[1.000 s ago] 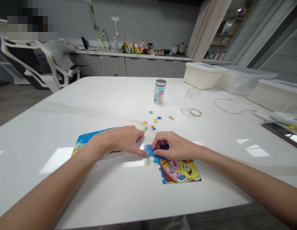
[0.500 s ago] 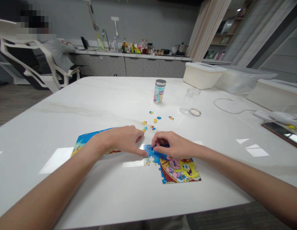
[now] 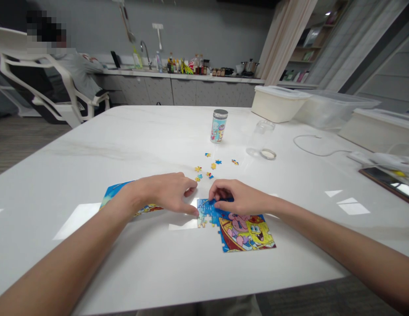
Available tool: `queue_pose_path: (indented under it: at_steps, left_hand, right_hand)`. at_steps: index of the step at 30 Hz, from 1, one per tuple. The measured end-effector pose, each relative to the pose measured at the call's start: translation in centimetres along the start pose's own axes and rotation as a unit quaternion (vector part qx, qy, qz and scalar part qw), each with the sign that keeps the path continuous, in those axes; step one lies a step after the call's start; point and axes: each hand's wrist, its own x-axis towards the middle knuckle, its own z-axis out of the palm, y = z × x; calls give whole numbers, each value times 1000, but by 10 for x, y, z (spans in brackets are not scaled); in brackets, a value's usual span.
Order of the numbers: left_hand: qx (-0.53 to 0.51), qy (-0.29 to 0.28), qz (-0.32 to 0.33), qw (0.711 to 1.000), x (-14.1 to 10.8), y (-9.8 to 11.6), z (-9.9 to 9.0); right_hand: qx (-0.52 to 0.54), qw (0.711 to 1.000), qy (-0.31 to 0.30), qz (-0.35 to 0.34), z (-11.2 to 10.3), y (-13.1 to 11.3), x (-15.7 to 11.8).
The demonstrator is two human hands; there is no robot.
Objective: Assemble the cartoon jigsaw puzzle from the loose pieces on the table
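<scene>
A puzzle lies flat on the white table, close to the near edge and a bit to the right of the middle. It shows a yellow face and a pink one, with blue at the top. Its lower left edge is bumpy.

The left hand is by the left side of the puzzle. Its thumb and first finger are wide apart, and the thumb tip is right at the puzzle's edge; I cannot tell if it touches. The right hand is over the blue top part. Its fingers curl in and the tips are close to the thumb, but I cannot tell if they pinch a piece.

A bright picture sheet lies to the left, and the left arm hides some of it. A few loose pieces are scattered just past the hands. Behind them stands a tin with a silver top. To its right are a clear jar and a round lid. Far to the left, a person sits in a white chair.
</scene>
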Motion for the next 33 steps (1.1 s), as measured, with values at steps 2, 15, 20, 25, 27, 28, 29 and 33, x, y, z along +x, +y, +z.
queue_pose_path:
  at_steps: [2, 15, 20, 25, 27, 28, 29, 33]
  left_hand:
    - [0, 0, -6, 1000, 1, -1, 1]
    - [13, 8, 1, 1000, 3, -1, 3]
    - [8, 8, -1, 1000, 4, 0, 4]
    - [17, 6, -15, 1000, 3, 4, 2]
    - [19, 7, -18, 1000, 2, 4, 2]
    - [20, 7, -18, 1000, 2, 3, 2]
    - [20, 7, -18, 1000, 3, 3, 3]
    - [19, 10, -14, 1000, 4, 1, 4]
  right_hand:
    - [-8, 1000, 3, -3, 0, -1, 0]
    - [34, 999, 30, 17, -3, 1, 2]
    - [50, 996, 64, 35, -2, 5, 5]
    - [49, 997, 54, 33, -1, 7, 5]
    - [48, 997, 50, 30, -1, 7, 5]
    - [47, 997, 49, 29, -1, 7, 5]
    - [47, 997, 47, 28, 0, 7, 5]
    - [50, 996, 68, 23, 0, 7, 5]
